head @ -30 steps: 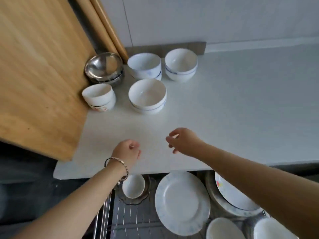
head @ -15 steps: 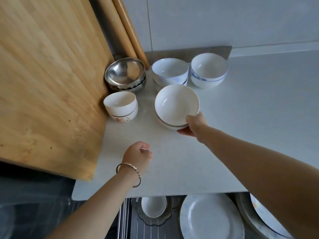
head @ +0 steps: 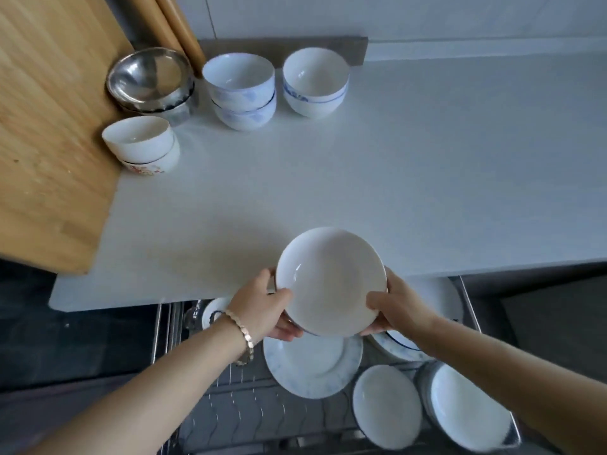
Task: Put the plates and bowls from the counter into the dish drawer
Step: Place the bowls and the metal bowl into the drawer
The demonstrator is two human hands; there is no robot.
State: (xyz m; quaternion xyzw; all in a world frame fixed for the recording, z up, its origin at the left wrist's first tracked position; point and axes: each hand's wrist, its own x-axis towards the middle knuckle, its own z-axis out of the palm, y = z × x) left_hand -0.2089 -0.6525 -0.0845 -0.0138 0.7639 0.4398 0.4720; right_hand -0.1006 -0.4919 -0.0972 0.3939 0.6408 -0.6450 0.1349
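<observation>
Head view: white bowl (head: 330,280) held above the open dish drawer (head: 230,415), at the near edge of the surface (head: 394,192).
Bowl is clamped at opposite rims by left hand (head: 262,310) and right hand (head: 399,310), thumbs on top. Glazed ceramic is judged stiff, slippery, breakable, fairly heavy; rim-and-underside hold is advised. No writing can be read.

Five china bowls (head: 238,80) and one steel-bowl stack (head: 151,80) are sitting on the counter (head: 394,178); left hand (head: 262,310) and right hand (head: 400,310) are holding one bowl (head: 331,280).
</observation>
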